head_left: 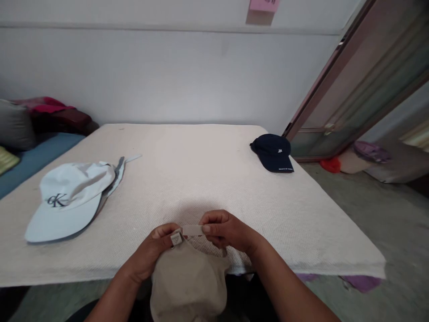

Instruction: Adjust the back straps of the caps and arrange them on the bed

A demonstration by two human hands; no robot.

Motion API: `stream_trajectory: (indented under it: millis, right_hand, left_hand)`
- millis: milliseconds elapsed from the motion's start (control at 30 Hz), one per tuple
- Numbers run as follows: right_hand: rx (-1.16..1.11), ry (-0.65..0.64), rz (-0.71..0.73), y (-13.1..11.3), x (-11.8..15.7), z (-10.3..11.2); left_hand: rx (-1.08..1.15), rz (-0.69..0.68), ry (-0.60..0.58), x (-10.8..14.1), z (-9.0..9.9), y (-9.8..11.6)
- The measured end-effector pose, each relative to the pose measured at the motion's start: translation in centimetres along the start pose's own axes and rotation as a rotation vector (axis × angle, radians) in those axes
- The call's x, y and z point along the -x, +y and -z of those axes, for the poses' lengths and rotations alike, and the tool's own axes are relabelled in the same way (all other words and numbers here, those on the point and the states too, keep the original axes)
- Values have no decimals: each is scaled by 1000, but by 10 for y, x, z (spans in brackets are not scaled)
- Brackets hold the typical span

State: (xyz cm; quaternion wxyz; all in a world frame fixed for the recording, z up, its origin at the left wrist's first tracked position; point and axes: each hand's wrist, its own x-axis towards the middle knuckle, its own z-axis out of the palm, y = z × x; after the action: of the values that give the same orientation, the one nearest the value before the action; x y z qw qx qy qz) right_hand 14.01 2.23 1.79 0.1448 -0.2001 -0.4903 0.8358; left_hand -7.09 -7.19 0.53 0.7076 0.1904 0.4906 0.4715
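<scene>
A beige cap hangs at the table's front edge, its back opening turned up toward the table. My left hand is closed on the cap's left rear edge, beside a small pale tag. Between my hands stretches a light strap. Thumb and fingers of my right hand pinch the right end of this strap. A white cap with dark letters lies on the left of the table, its rear strap loose. At the right back rests a navy cap.
A pale cloth covers the table, which stands against a white wall. Cushions and a blue surface are at the left. A framed glass door stands at the right.
</scene>
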Motion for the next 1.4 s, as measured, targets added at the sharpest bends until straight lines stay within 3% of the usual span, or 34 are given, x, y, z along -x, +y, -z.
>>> stream_trajectory:
  millis: [567, 833, 1400]
  right_hand:
    - [209, 58, -23, -3, 1, -3]
    - [372, 116, -8, -6, 3, 0]
    - [382, 166, 23, -4, 4, 1]
  left_hand:
    - [-31, 17, -23, -2, -6, 1]
    - [-13, 20, 56, 0, -5, 0]
    - [-124, 38, 26, -6, -10, -7]
